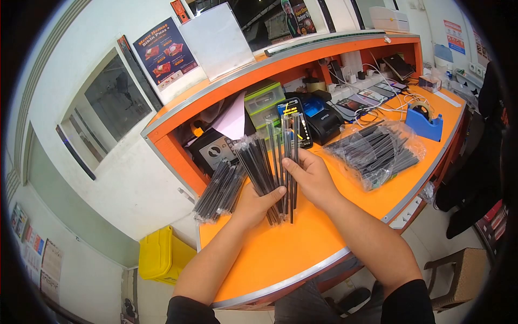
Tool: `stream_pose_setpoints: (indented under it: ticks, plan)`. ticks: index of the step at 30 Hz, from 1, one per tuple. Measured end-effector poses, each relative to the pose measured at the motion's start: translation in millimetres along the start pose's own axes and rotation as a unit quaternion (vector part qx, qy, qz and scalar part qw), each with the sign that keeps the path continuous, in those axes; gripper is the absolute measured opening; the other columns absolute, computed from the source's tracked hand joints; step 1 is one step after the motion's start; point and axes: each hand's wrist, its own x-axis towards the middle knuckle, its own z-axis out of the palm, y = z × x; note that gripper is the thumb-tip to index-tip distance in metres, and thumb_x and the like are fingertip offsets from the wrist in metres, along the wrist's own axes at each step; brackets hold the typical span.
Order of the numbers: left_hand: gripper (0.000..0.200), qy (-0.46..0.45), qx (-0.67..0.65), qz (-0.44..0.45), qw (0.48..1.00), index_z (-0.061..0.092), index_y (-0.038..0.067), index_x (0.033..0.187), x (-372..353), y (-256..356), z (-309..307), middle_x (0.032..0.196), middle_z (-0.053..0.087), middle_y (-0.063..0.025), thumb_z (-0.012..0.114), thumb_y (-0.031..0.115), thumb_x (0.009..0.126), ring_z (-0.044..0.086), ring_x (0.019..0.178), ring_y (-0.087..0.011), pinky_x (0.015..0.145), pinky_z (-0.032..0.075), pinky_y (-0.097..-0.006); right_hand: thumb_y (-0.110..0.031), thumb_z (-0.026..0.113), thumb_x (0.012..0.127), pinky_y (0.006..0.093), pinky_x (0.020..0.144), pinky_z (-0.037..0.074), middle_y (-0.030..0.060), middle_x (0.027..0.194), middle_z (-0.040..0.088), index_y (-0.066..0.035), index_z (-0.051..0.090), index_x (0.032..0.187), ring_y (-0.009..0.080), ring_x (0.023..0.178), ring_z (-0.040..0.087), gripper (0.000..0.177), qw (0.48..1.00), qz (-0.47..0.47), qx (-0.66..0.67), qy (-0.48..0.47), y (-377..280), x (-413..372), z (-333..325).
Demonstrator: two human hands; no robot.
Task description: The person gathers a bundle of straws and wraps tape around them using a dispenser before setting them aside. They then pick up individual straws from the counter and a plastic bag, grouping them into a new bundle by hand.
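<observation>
Over the orange counter, my left hand is closed around a bundle of black drinking straws in clear wrappers, its thumb laid across them. Beside it, my right hand grips a few more wrapped black straws, pinched under the thumb, and these stand upright close to the left bundle. To the left on the counter lies a pile of wrapped straws. A clear plastic bag of black straws rests to the right of my hands.
A blue tape dispenser stands at the right, near several phones and white cables. Behind my hands are a lit phone, a black printer and green drawers. A yellow bin stands below left, a brown stool at right.
</observation>
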Motion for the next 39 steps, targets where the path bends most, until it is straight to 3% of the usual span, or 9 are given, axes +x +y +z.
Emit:
stream_pose_setpoints:
  ticks: [8, 11, 17, 23, 26, 29, 30, 33, 39]
  plan:
    - [0.025, -0.002, -0.015, -0.005, 1.0, 0.061, 0.002, 0.112, -2, 0, 5, 0.1, 0.068, -0.0043, 0.074, 0.012, 0.092, 0.065, 0.087, -0.0118, 0.078, 0.054, -0.029, -0.015, 0.058, 0.102, 0.0268, 0.079, 0.05, 0.0028, 0.097, 0.068, 0.001, 0.063, 0.115, 0.0089, 0.088, 0.061, 0.021, 1.0, 0.005, -0.012, -0.016, 0, -4, 6]
    - [0.025, -0.002, -0.016, 0.0, 1.0, 0.061, 0.002, 0.111, -3, 0, 10, 0.099, 0.068, -0.0045, 0.073, 0.012, 0.093, 0.065, 0.087, -0.0117, 0.078, 0.054, -0.0288, -0.015, 0.056, 0.103, 0.0275, 0.082, 0.05, 0.0048, 0.101, 0.067, 0.001, 0.06, 0.117, 0.0101, 0.091, 0.061, 0.021, 1.0, -0.007, -0.013, 0.027, -1, -7, 16]
    - [0.025, 0.007, 0.009, 0.029, 1.0, 0.062, 0.001, 0.111, -5, 0, 16, 0.098, 0.068, -0.0037, 0.074, 0.013, 0.093, 0.064, 0.087, -0.0113, 0.078, 0.053, -0.0279, -0.017, 0.053, 0.104, 0.0274, 0.081, 0.05, 0.0073, 0.098, 0.063, 0.0, 0.054, 0.115, 0.0128, 0.089, 0.062, 0.021, 0.994, -0.074, -0.071, 0.033, 3, -11, 23]
    - [0.025, -0.003, 0.006, 0.006, 1.0, 0.062, 0.001, 0.108, -1, -7, 9, 0.095, 0.068, -0.0047, 0.072, 0.019, 0.095, 0.065, 0.087, -0.012, 0.078, 0.053, -0.0274, -0.016, 0.049, 0.107, 0.0263, 0.08, 0.048, 0.0018, 0.091, 0.057, -0.004, 0.05, 0.111, 0.0101, 0.087, 0.057, 0.013, 0.997, -0.017, -0.007, 0.08, -10, -11, 21]
    - [0.026, -0.001, -0.019, -0.043, 0.999, 0.062, -0.001, 0.11, -2, -2, 7, 0.095, 0.068, -0.0073, 0.068, 0.021, 0.097, 0.067, 0.087, -0.0153, 0.079, 0.055, -0.0295, -0.016, 0.048, 0.107, 0.0247, 0.065, 0.047, 0.002, 0.085, 0.054, -0.006, 0.046, 0.107, 0.0093, 0.071, 0.055, 0.01, 0.994, -0.053, 0.012, 0.091, -6, -6, 16]
    - [0.029, -0.012, -0.061, -0.05, 0.997, 0.061, -0.002, 0.113, 1, -5, 8, 0.096, 0.067, -0.0102, 0.066, 0.023, 0.099, 0.068, 0.086, -0.0191, 0.08, 0.057, -0.0323, -0.015, 0.048, 0.106, 0.021, 0.048, 0.037, -0.0003, 0.079, 0.053, -0.008, 0.045, 0.106, 0.0045, 0.06, 0.05, 0.008, 0.985, -0.051, 0.126, 0.11, -16, -4, 7]
    - [0.03, -0.016, -0.074, -0.043, 0.996, 0.061, -0.002, 0.113, 1, -6, 8, 0.097, 0.067, -0.0111, 0.065, 0.024, 0.099, 0.069, 0.085, -0.0203, 0.08, 0.057, -0.0333, -0.017, 0.053, 0.105, 0.0207, 0.047, 0.033, -0.0023, 0.077, 0.052, -0.008, 0.05, 0.104, 0.0016, 0.058, 0.045, 0.009, 0.981, -0.042, 0.164, 0.095, -19, -3, 1]
    - [0.029, -0.039, -0.047, -0.067, 0.996, 0.059, -0.003, 0.118, -2, 4, 7, 0.1, 0.067, -0.0128, 0.061, 0.02, 0.1, 0.068, 0.086, -0.0208, 0.081, 0.057, -0.0339, -0.019, 0.06, 0.102, 0.0215, 0.047, 0.035, -0.0034, 0.074, 0.052, -0.006, 0.056, 0.103, 0.0029, 0.058, 0.047, 0.013, 0.994, 0.024, 0.045, 0.099, -27, -1, -6]
    - [0.033, -0.117, -0.074, -0.084, 0.987, 0.051, -0.004, 0.129, 2, -4, -2, 0.108, 0.067, -0.0171, 0.048, 0.011, 0.1, 0.068, 0.093, -0.0229, 0.084, 0.057, -0.0355, -0.02, 0.076, 0.091, 0.0259, 0.063, 0.047, -0.0001, 0.079, 0.06, 0.002, 0.065, 0.109, 0.0079, 0.073, 0.058, 0.031, 0.998, 0.043, -0.031, 0.028, -17, -4, -2]
